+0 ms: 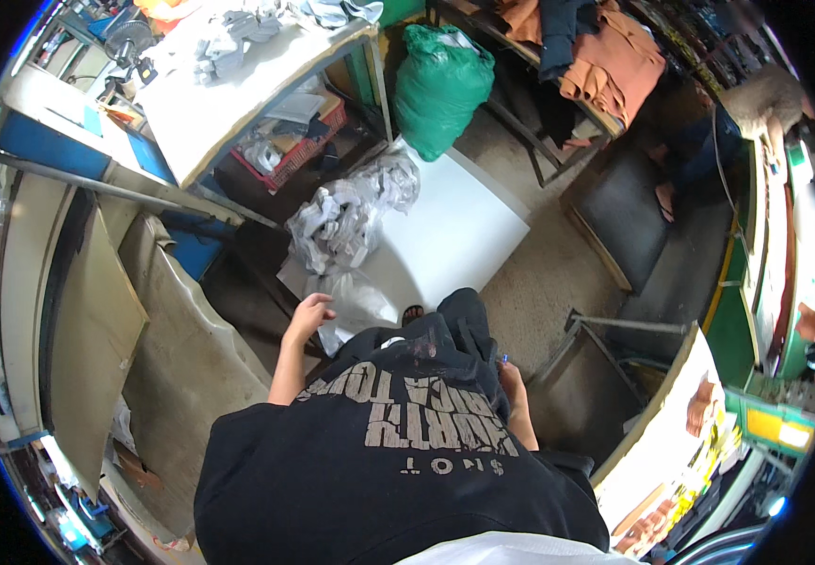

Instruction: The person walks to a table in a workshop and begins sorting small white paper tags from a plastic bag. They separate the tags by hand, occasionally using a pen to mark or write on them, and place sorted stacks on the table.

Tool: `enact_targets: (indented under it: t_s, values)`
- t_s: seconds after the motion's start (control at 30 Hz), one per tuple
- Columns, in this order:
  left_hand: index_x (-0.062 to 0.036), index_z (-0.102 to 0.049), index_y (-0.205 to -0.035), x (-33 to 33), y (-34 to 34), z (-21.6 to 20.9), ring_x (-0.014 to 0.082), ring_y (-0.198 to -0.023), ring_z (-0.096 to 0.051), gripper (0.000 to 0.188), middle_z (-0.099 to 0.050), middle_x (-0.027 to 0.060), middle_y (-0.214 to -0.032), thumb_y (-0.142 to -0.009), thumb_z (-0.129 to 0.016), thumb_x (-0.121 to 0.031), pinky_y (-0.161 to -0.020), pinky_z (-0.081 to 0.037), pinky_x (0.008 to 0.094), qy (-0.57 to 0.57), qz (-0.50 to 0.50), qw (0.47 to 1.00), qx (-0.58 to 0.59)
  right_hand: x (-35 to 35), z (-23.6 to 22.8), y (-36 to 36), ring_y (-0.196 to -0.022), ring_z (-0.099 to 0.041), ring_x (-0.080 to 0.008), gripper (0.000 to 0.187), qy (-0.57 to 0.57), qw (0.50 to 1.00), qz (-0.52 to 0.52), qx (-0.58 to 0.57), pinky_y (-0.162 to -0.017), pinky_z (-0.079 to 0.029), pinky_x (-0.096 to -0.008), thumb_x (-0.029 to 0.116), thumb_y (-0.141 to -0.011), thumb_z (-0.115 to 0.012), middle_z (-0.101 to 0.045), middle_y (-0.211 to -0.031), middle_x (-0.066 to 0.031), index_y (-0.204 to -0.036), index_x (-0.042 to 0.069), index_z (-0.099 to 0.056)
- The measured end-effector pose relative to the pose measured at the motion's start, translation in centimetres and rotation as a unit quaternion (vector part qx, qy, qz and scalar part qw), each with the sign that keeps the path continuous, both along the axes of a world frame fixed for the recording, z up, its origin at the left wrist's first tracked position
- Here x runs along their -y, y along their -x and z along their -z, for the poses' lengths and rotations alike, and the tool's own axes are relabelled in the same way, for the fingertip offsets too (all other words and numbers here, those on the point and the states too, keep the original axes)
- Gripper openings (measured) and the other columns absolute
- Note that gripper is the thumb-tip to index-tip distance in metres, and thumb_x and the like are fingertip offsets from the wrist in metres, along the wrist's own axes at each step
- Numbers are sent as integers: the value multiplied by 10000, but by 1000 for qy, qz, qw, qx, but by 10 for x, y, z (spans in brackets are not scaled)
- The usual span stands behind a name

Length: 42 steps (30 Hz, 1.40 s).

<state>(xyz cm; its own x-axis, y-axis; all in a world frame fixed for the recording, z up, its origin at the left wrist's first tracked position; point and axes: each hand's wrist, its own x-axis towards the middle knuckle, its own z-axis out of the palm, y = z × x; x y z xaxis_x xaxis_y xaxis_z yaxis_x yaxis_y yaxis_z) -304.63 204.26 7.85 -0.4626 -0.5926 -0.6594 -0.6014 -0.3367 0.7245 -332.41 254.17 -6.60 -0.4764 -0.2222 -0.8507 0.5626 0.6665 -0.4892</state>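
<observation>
My left hand point(310, 314) is held out over the near left edge of the white sheet, its fingers loosely bent and a little apart. Just beyond it lies a clear plastic bag point(355, 303), which looks limp; I see no firm hold on it. Farther on, bundles of pale grey-white pieces in clear plastic point(337, 224) lie along the left side of the white sheet point(464, 221). Low beside my right thigh, my right hand point(513, 379) is closed, with a small blue tip showing at its fingers. What it belongs to is too small to tell.
A full green sack point(443, 89) stands at the sheet's far edge. A white-topped table point(228, 104) is at the far left, with a red basket point(285, 155) beneath. Orange cloth point(614, 71) covers a bench at far right. Another table point(657, 461) stands near right.
</observation>
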Motion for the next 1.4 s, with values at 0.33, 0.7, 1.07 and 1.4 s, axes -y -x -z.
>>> enact_targets:
  t_s: [0.33,0.7,1.07,1.4]
  values:
    - [-121,-695,-1261,47,99,83,217,-749,-745,394,-779,120,-885,-955,-447,-142,-573,-485,424,-74,-82,985,133,116,-5,264,-572,-588,-210,177,31,993,-72,92,-537,-479,-356,196,-962,-603,-663,-743,-63,-1026,68,-707]
    - [-194,-617,-1364,39,147,31,233,-946,-723,364,-747,62,-1145,-1035,-460,-214,-836,-509,470,-257,-340,901,87,327,-27,492,-491,-565,-151,255,0,982,-172,-76,-426,-437,-304,250,-1001,-572,-693,-776,-88,-1121,78,-718]
    - [-207,-208,-1671,324,194,-4,378,-1407,-520,696,-519,196,-1546,-1059,-330,-515,-1199,-361,571,-108,-696,648,-289,490,-48,428,-591,-530,-139,199,-33,943,-330,8,-517,-423,-340,259,-994,-591,-623,-732,-22,-937,99,-694]
    - [-37,-368,-1497,509,235,-57,434,-1132,-682,581,-668,254,-1265,-1050,-357,-409,-960,-564,559,-35,-887,461,-28,656,-93,403,-540,-450,-62,323,87,930,-351,-60,-466,-351,-267,378,-1041,-635,-525,-672,63,-1157,103,-759]
